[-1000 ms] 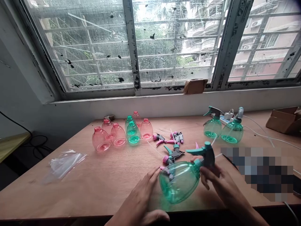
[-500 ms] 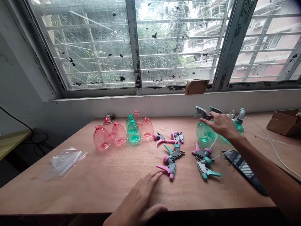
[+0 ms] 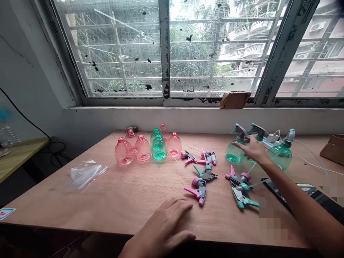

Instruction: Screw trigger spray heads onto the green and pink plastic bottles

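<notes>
Presently, head view. Right hand [image 3: 251, 150]: fingers spread and slack, gripping nothing, fingertips on or just over the middle one of 3 capped green spray bottles [image 3: 232, 154] standing at the far right of the table [image 3: 107, 200]; contact uncertain. Left hand [image 3: 166, 227]: open, palm down, flat near the front edge, holding nothing. Handling note, by judgement: keep the touched bottle upright, steady at the shoulder rather than by the trigger, leave a little room from both neighbours to prevent tipping, mind the white power strip [image 3: 272, 138] just behind. Containers: 5 pink bottles [image 3: 123, 153] and 2 uncapped green bottles [image 3: 159, 148], upright in a cluster at far centre, necks open, apparently empty; no liquid seen in the 3 capped ones either. Loose trigger heads [image 3: 205, 174] with dip tubes, scattered between cluster and capped group. Clear plastic bag [image 3: 84, 172] at left, lying flat, contents not discernible. Cardboard box [image 3: 333, 147] far right, interior hidden.
</notes>
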Action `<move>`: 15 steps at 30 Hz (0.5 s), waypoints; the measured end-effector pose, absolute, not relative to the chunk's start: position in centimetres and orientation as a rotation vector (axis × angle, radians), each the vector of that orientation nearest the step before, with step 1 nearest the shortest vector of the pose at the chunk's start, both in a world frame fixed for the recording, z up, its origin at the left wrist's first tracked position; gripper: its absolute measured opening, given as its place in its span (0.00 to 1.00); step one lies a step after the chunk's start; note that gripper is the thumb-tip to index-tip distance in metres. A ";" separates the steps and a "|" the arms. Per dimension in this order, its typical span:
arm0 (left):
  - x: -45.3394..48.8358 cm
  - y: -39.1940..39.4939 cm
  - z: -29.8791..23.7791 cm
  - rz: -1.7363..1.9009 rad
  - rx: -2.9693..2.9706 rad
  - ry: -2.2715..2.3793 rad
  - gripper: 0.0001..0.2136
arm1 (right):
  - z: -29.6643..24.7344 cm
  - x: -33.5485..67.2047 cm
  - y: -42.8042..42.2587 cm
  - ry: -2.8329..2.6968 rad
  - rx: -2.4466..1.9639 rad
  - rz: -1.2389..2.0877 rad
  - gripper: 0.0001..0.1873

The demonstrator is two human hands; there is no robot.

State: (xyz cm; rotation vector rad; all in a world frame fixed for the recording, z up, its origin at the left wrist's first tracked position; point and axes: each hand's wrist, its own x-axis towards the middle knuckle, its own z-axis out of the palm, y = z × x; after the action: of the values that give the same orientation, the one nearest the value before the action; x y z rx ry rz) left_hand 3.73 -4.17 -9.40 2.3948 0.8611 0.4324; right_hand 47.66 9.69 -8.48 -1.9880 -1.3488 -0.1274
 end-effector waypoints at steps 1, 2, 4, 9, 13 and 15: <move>3.8 -4.2 -9.4 0.430 2.384 0.873 0.26 | -8.6 47.2 9.3 -1.354 -1.984 -0.163 0.49; 3.8 -4.2 -9.3 0.428 2.371 0.885 0.26 | -8.7 46.6 8.9 -1.351 -1.982 -0.212 0.55; 3.8 -4.1 -9.4 0.426 2.352 0.896 0.25 | -8.7 44.7 7.7 -1.330 -1.970 -0.348 0.57; 3.9 -4.0 -9.6 0.457 2.371 0.865 0.23 | -6.6 36.8 5.4 -1.641 -1.641 -0.617 0.36; 3.9 -3.9 -9.7 0.477 2.372 0.860 0.20 | -4.4 28.8 7.4 -2.090 -1.319 -0.467 0.18; 3.9 -3.9 -9.6 0.483 2.370 0.859 0.20 | -3.7 24.8 9.7 -2.171 -1.220 -0.410 0.18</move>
State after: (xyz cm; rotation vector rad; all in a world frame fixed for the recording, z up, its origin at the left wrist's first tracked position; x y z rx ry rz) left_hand 3.94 -3.94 -9.59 2.3702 0.8590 0.4831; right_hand 24.76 9.70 -3.72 -1.2199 -2.1712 -0.4098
